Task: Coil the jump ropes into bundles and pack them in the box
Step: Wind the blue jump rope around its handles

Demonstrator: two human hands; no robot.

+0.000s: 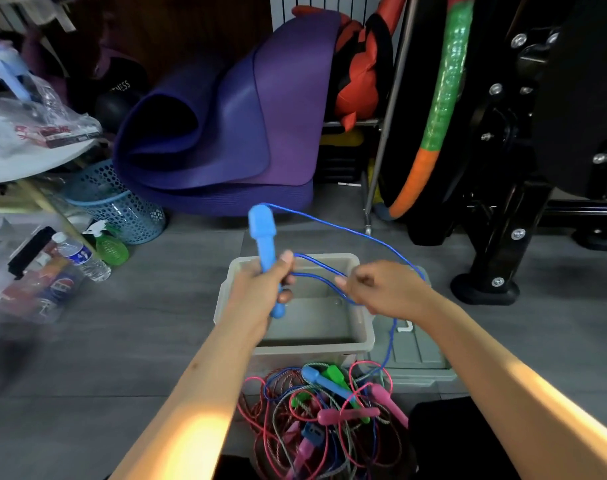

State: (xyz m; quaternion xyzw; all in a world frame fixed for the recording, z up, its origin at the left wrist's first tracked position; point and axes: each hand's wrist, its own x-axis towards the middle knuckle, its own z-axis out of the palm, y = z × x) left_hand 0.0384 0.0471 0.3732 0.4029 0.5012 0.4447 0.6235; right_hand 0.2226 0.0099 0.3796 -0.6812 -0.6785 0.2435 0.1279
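- Leftmost, a blue mesh basket (pixel 122 209) stands on the grey floor (pixel 139 341), with a water bottle (pixel 82 258) and a green spray bottle (pixel 109 245) lying just beside it.
- Behind these, a rolled purple mat (pixel 225 126) rests on the floor against the back wall.
- Left hand (pixel 260 289): its fingers are curled tightly round the blue handle (pixel 262 233) of a jump rope, the thumb lying up along the shaft.
- That handle stands nearly upright, its long axis tilted slightly, the thick head pointing up and away from the person and the rounded tail end poking out below the fist.
- From the handle's top, the blue cord (pixel 347 230) arcs rightward and down, then runs back in two loops between the hands.
- Beneath both hands sits the open grey box (pixel 315 344) on the floor; nothing can be seen inside it.
- Right hand (pixel 378 289): its fingers pinch the cord loops, held level with the left hand; from there the cord drops down the box's right side.
- Nearer the person, a tangled pile of ropes (pixel 322 410) lies on the floor touching the box's front, with blue, green and pink handles pointing various ways.
- Right of the box lies its grey lid (pixel 416 355), flat on the floor.
- Far right, a green and orange hoop (pixel 440 109) leans upright beside a black machine frame (pixel 509 220).
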